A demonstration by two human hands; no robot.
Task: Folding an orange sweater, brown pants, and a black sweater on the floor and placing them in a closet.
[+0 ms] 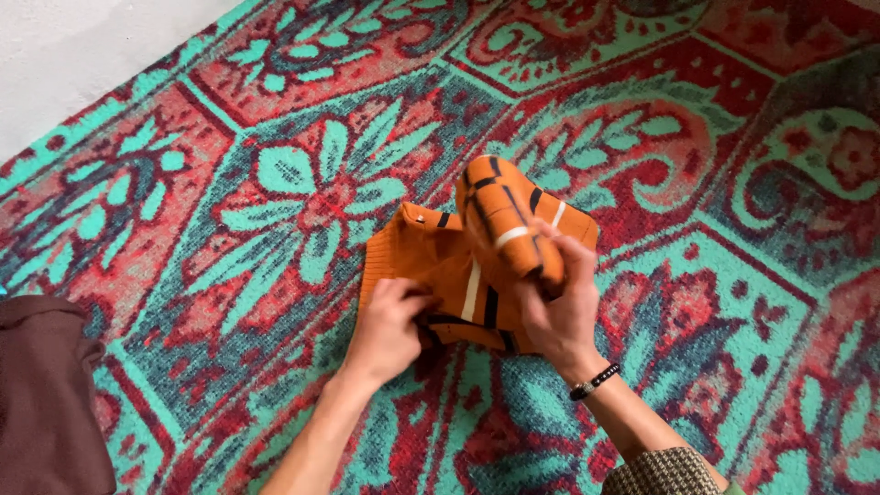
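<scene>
Both hands are working an orange striped garment (477, 257) on the patterned carpet (275, 183): left hand (390, 325) pinching its lower edge, right hand (555, 307) clamping a rolled-up portion, lifting it. Brown cloth (46, 394) is lying well apart, far left.

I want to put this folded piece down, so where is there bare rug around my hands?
Bare rug lies left of and above the orange garment, toward the white floor. More runs right of the right hand, across to the frame edge. It is crowded between both hands, and the brown cloth fills the lower left corner beyond the left hand.
</scene>
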